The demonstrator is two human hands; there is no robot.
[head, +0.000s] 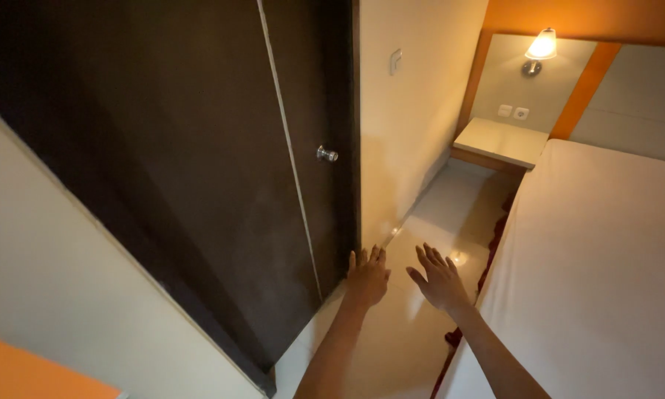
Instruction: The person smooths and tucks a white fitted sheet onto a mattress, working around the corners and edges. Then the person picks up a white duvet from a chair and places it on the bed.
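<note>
Both hands are stretched forward, empty, fingers spread: the left hand nearest the dark door, the right hand over the pale floor beside the bed. The round knob sits well above, untouched, so reaching it seems to call for raising a hand

A tall dark brown door stands shut in its frame, a thin pale seam down it, a round metal knob near its right edge.
</note>
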